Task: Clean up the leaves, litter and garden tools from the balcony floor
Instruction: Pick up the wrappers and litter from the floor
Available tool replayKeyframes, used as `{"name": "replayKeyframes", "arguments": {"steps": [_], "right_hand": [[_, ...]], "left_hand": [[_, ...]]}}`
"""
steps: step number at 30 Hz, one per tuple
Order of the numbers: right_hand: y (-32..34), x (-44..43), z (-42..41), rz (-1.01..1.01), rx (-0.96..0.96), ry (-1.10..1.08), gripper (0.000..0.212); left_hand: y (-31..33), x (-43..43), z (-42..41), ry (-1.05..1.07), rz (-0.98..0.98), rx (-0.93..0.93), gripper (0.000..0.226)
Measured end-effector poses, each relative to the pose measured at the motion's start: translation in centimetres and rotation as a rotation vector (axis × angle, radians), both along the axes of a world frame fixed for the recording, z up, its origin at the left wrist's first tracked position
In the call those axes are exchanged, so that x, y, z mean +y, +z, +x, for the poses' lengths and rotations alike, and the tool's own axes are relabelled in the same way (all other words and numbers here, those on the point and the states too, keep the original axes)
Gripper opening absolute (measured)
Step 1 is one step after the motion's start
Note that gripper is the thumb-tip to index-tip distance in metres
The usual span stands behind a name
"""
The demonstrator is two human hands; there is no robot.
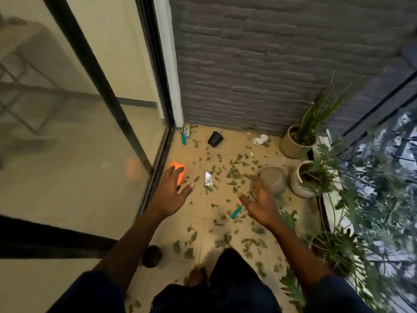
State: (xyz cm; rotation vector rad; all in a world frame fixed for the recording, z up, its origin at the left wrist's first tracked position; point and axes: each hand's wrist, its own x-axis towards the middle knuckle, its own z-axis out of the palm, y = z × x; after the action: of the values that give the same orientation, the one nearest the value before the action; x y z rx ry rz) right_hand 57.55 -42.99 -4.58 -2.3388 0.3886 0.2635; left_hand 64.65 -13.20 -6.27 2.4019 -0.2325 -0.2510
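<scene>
One wrapper, print blurred, between left hand and right hand

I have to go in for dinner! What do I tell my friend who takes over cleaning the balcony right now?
Left hand: open, empty, by the orange thing at the glass door.
Right hand: open, empty, by the tipped grey pot.
Leaves litter the floor.
Foil wrapper lies mid-floor; crumpled paper and black pot near the wall.
One teal tool in the corner, a second teal tool beside the right hand.
Nothing looks collected yet; everything is left.
</scene>
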Motion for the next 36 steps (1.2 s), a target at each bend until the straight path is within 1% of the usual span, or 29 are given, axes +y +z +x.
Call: {"name": "replayKeyframes", "arguments": {"steps": [3, 7, 10, 13, 16, 17, 20, 23, 24, 26, 29, 31, 33, 36], "right_hand": [[-1.3, -1.0, 4.1, 0.031, 0.038, -0.007, 0.079], [-3.1, -2.6, 12.1, 0.039, 0.064, -0.019, 0.08], [-4.3, -3.9, 19.3, 0.086, 0.066, -0.022, 0.078], [-4.9, -5.1, 25.5, 0.167, 0.094, -0.059, 0.077], [-5.4, -6.3, 31.5, 0.162, 0.121, -0.033, 0.076], [-5.4, -6.5, 33.0, 0.157, 0.127, -0.021, 0.076], [-6.3, -7.1, 38.2, 0.158, 0.171, 0.0, 0.078], [-7.6, -6.9, 42.4, 0.127, 0.222, 0.021, 0.082], [-8.4, -6.9, 43.8, 0.12, 0.242, 0.016, 0.082], [-10.0, -6.8, 46.4, 0.111, 0.282, 0.001, 0.082], [-12.8, -6.7, 49.5, 0.12, 0.343, -0.012, 0.083], [-14.9, -6.7, 52.0, 0.111, 0.4, -0.061, 0.082], [-17.3, -6.7, 54.2, 0.114, 0.442, -0.113, 0.081], [-23.2, -6.7, 57.6, 0.113, 0.531, -0.144, 0.081]], "left_hand": [[-0.9, -0.4, 4.4, 0.011, -0.015, 0.058, 0.072], [-1.9, -1.5, 12.3, 0.012, 0.016, 0.083, 0.095], [-2.8, -2.8, 18.6, 0.041, -0.01, 0.094, 0.093], [-3.3, -4.2, 23.9, 0.081, 0.022, 0.155, 0.092], [-3.6, -5.8, 29.9, 0.071, 0.045, 0.219, 0.078], [-3.8, -6.1, 31.6, 0.06, 0.064, 0.211, 0.076], [-4.1, -7.0, 36.9, 0.015, 0.136, 0.216, 0.085], [-4.9, -7.2, 41.1, 0.021, 0.248, 0.216, 0.08], [-5.4, -7.1, 42.5, 0.036, 0.27, 0.206, 0.083], [-6.8, -6.9, 45.5, 0.048, 0.289, 0.227, 0.086], [-9.9, -6.8, 49.4, 0.062, 0.276, 0.288, 0.075], [-12.7, -6.7, 52.4, 0.088, 0.246, 0.34, 0.069], [-15.8, -6.4, 55.4, 0.06, 0.216, 0.405, 0.068], [-22.2, -6.0, 60.3, 0.049, 0.239, 0.461, 0.067]]}}
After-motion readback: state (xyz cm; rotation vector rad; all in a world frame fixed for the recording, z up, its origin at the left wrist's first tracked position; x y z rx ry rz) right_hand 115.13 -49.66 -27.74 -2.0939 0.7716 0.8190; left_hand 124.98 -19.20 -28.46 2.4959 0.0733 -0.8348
